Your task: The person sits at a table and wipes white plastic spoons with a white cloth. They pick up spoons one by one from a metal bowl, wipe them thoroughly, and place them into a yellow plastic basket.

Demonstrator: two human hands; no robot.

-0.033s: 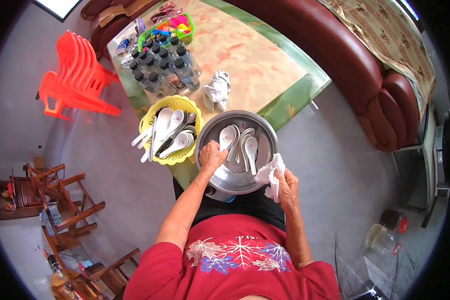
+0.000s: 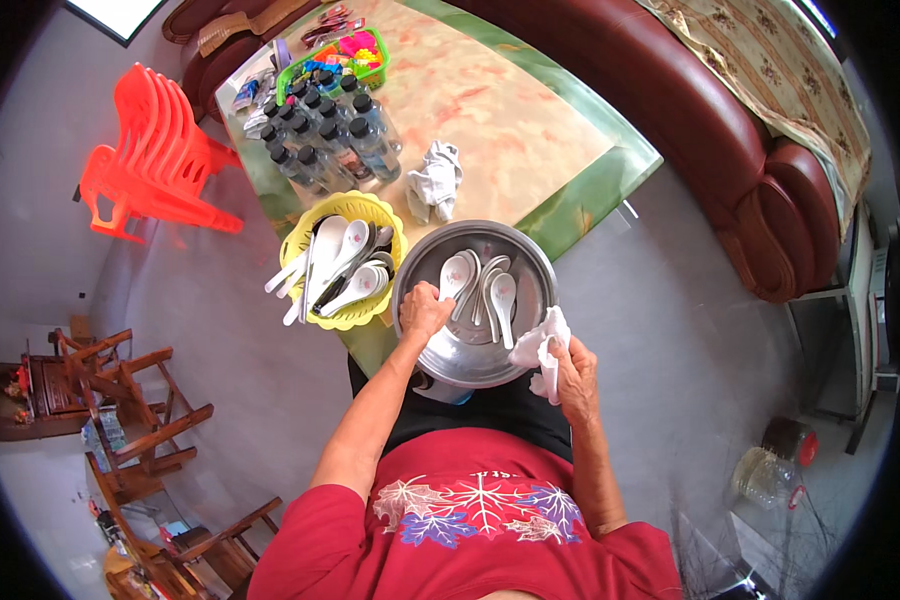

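Observation:
My left hand [image 2: 426, 312] reaches over the left side of a metal basin [image 2: 542, 262], its fingers closed round the handle of a white soup spoon [image 2: 455, 275]. The bowl of that spoon points away from me. Several more white soup spoons [image 2: 502, 295] lie in the basin beside it, some overlapping. At the basin's right rim, my right hand [image 2: 577, 382] grips a crumpled white cloth [image 2: 542, 345]. Left of the basin stands a yellow basket [image 2: 375, 205] holding white spoons [image 2: 355, 290] and some dark-handled utensils, partly hidden under one another.
Clear bottles with black caps [image 2: 355, 145] crowd the marble-patterned table [image 2: 510, 110] behind the basket. Near them are a crumpled grey-white cloth [image 2: 435, 180] and a green basket [image 2: 380, 72] of colourful items. Red stacked chairs [image 2: 155, 150] stand left; a brown sofa [image 2: 690, 130] lines the far right.

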